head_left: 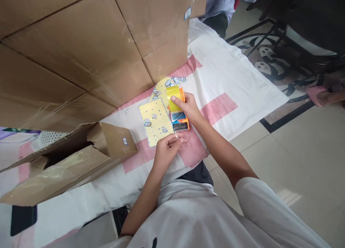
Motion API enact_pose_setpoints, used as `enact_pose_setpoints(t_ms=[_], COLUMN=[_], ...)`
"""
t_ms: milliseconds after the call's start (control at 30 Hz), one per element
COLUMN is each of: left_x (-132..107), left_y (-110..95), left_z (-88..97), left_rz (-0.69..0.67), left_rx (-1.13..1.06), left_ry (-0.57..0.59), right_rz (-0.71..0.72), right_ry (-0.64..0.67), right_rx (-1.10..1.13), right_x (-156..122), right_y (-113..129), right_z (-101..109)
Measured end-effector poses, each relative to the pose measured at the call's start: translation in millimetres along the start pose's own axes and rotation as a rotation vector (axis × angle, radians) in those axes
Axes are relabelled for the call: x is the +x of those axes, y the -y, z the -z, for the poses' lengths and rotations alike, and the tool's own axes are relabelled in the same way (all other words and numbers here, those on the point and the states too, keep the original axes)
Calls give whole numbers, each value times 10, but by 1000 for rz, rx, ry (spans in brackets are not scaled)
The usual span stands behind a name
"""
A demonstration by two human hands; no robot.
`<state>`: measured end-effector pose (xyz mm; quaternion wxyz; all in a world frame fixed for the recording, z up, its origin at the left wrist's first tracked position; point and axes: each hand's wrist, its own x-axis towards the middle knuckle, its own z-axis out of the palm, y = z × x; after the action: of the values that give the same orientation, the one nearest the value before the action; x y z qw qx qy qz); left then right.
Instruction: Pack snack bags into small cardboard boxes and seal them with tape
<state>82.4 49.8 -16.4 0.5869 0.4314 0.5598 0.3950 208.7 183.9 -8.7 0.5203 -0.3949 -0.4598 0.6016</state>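
With the fingers of our left hand point(165, 147) we are pinching a tiny clear piece point(176, 136), just below the orange-framed tape dispenser point(178, 115); whether the two are joining, we cannot tell. The fingers of our right hand point(190, 107) are gripping the dispenser from its right side, the thumb pressing on its broad yellow roll point(172, 91).

Things are looking partway along: the dispenser is already in hand, while the wavy-edged yellow rectangular card point(159, 111) is lying flat, left of the dispenser, a few small greyish pieces point(164, 129) resting on it. Whether tape is covering them, we cannot tell. More small blue-edged white pieces point(172, 82) are lying clustered just beyond the dispenser, by a second yellow card point(161, 85).

Farther left of the dispenser, an open brown cardboard box point(118, 142) is standing on the cloth-covered desk point(207, 72); stacked brown cartons point(81, 54) are rising beyond.
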Motion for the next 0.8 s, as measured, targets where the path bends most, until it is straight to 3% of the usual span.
enact_pose_setpoints(t_ms=[133,267,500,800], left_x=[-15,-14,-83,-79], left_y=[-22,-19,-99,-16], left_z=[-20,-14,162,271], left_rz=[-12,-9,1,-37], left_rx=[-13,19,86,90], left_ry=[20,22,51,49], right_rz=[0,7,-8,-22], right_ry=[38,216,397,246], right_rx=[25,17,64,148], right_x=[-14,-35,-56,-106], right_y=[25,81,146,163], right_z=[8,51,135,9])
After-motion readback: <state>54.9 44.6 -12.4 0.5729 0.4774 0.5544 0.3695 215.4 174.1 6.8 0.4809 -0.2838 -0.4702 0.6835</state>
